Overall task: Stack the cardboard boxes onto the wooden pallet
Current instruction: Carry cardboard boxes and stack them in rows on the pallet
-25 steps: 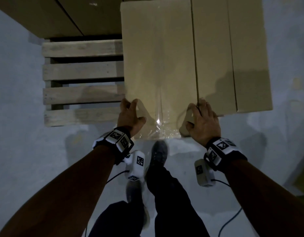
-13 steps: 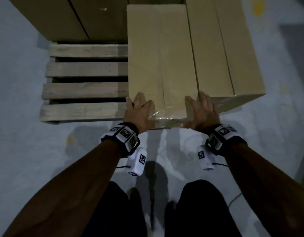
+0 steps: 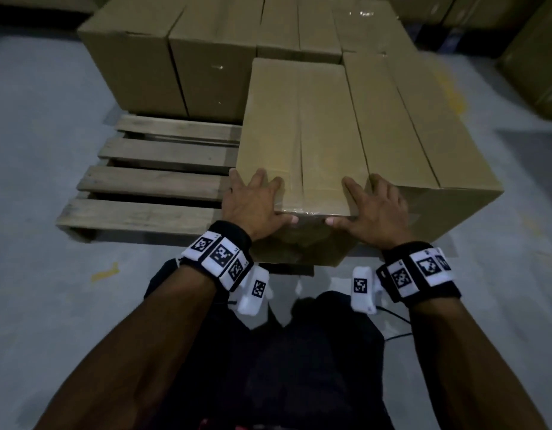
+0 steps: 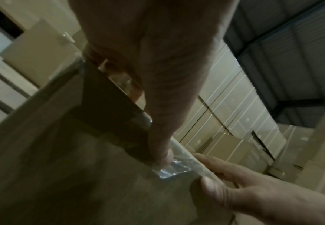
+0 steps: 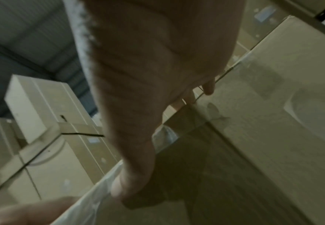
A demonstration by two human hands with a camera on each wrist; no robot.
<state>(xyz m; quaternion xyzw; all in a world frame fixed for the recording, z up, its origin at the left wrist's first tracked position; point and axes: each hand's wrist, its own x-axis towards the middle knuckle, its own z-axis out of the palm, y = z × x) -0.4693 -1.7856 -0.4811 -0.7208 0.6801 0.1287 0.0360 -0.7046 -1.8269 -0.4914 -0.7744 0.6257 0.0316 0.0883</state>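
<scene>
The cardboard box (image 3: 302, 135) in hand lies lengthwise on the wooden pallet (image 3: 150, 181), its near end directly under both hands and projecting slightly past the pallet's front board. Its right side is flush against a neighbouring box (image 3: 405, 128); its far end meets the back row of boxes (image 3: 206, 57) standing across the rear of the pallet.

Left hand (image 3: 253, 206): fingers spread and nearly straight, laid flat on the top face at the near left corner, thumb wrapped down over the front edge onto the taped seam (image 4: 172, 170). It presses on the box rather than clasping it. Right hand (image 3: 374, 209): same posture at the near right corner, fingers extended along the top, thumb over the front edge beside the clear tape. The two thumbs nearly meet at the centre seam. From the right wrist view the fingertips (image 5: 209, 88) rest at the joint between this box and its neighbour.

Edges and room: left of the box, four pallet slats lie bare, running out to the pallet's left edge. The grey floor (image 3: 35, 150) is open to the left and in front. On the right, the neighbouring box overhangs toward a strip of floor, with more stacked cartons (image 3: 535, 57) beyond. The wrist views show further carton stacks around the area, though blurred.
</scene>
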